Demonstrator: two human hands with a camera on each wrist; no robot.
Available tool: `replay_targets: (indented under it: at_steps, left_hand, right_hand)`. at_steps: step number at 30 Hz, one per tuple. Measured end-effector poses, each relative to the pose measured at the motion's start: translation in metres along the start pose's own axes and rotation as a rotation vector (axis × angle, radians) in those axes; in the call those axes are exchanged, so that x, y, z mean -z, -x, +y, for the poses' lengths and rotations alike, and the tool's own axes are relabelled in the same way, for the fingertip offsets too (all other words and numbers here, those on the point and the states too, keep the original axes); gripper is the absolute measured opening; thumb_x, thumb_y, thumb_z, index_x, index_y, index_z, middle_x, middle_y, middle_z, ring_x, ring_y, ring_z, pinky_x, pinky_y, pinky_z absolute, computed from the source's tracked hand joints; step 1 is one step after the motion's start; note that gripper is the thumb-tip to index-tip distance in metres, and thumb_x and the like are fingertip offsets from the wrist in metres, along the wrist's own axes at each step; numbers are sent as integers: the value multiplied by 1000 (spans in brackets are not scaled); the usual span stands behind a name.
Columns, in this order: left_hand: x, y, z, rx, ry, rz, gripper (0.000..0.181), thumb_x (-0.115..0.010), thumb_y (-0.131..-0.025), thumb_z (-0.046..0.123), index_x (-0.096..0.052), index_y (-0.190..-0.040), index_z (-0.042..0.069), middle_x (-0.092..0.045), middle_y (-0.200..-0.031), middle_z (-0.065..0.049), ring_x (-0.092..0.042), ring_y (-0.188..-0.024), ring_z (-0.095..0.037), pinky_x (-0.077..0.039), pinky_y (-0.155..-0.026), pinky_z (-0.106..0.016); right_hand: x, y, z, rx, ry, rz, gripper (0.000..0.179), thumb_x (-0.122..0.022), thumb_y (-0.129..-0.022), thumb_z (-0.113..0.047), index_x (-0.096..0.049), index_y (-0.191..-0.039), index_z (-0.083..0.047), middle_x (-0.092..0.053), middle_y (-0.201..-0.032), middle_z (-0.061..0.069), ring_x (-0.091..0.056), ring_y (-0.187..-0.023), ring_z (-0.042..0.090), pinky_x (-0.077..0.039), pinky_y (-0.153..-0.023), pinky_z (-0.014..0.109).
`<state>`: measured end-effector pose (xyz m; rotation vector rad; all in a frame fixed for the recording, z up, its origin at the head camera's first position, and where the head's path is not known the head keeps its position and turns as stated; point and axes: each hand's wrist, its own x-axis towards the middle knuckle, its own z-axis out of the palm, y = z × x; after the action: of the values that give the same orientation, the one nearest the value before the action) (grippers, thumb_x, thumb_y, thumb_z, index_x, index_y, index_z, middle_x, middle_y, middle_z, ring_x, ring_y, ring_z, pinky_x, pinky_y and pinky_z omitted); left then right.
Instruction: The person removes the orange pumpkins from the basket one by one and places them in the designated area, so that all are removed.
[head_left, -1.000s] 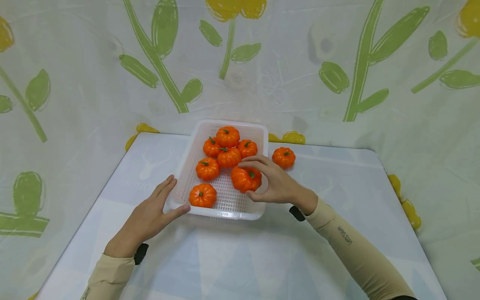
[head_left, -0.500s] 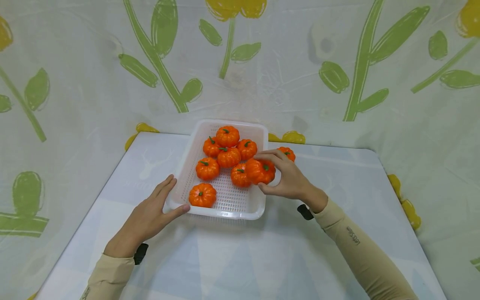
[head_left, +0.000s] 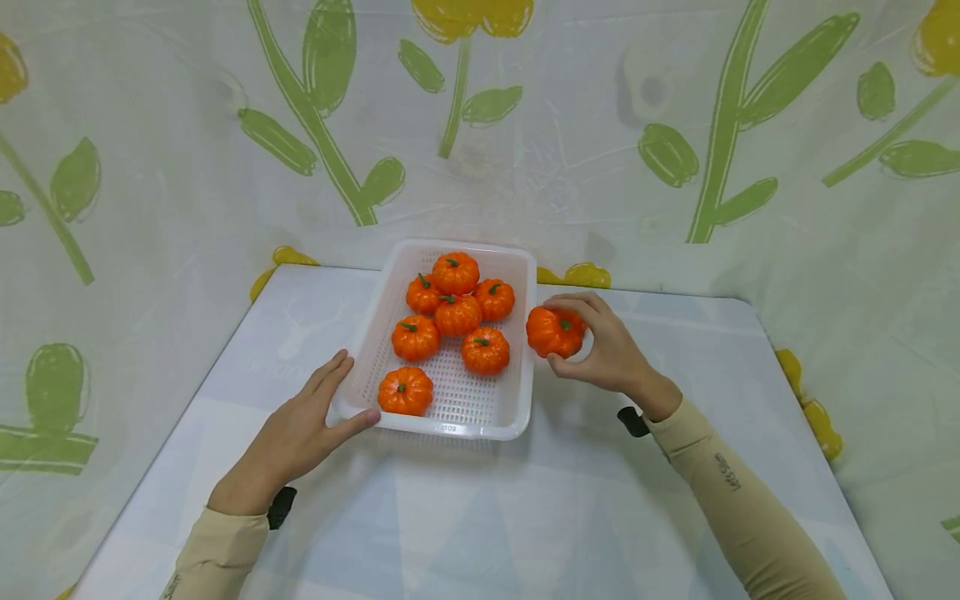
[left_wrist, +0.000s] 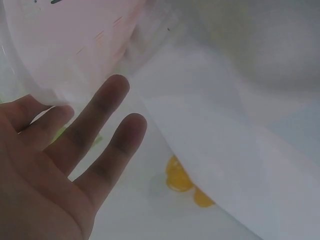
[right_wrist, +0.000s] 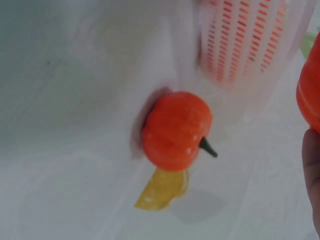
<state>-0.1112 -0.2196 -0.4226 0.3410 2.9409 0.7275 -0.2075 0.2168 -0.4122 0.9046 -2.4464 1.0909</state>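
Note:
My right hand (head_left: 611, 350) grips a small orange pumpkin (head_left: 553, 333) with a green stem between thumb and fingers, just off the right side of a white plastic basket (head_left: 452, 430). Several similar pumpkins lie inside the basket, among them a front-left pumpkin (head_left: 406, 391) and a right-hand pumpkin (head_left: 485, 351). With fingers extended, my left hand (head_left: 288, 442) rests at the basket's front left corner, thumb on the rim. In the right wrist view another pumpkin (right_wrist: 177, 131) sits on the table outside the basket; the right hand hides it in the head view.
The white table (head_left: 465, 517) backs onto a curtain (head_left: 555, 108) printed with green leaves and yellow flowers. The basket's perforated wall (right_wrist: 240, 42) stands near the loose pumpkin in the right wrist view.
My right hand has carried its pumpkin from above the basket rightward past the rim, uncovering another pumpkin in the basket and covering the one on the table. The left hand stays put.

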Motion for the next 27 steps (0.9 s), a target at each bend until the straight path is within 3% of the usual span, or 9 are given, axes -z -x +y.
replay_targets:
  at_steps: [10, 19, 27]
  left_hand:
    - [1, 0, 1, 4, -1, -4, 100, -55, -92, 72, -21, -163, 10, -16, -169, -8, -38, -141, -47, -37, -106, -68]
    - [1, 0, 2, -3, 1, 4, 99, -56, -93, 70, -22, -162, 9, -17, -169, -8, -39, -140, -48, -37, -107, -67]
    - [2, 1, 3, -2, 0, 0, 99, -56, -93, 70, -22, -162, 8, -17, -169, -8, -38, -141, -48, -37, -107, -67]
  right_hand:
    - [14, 12, 24, -78, 34, 49, 66, -88, -75, -18, -60, -135, -13, -55, -135, 2, -52, -119, 18, -50, -86, 30]
    - [30, 24, 43, -154, 116, 111, 69, -87, -78, -15, -57, -140, -9, -53, -140, 11, -49, -125, 27, -46, -88, 35]
    - [37, 33, 59, -264, 145, 166, 68, -87, -81, -16, -56, -141, -8, -52, -142, 11, -47, -125, 27, -42, -86, 35]
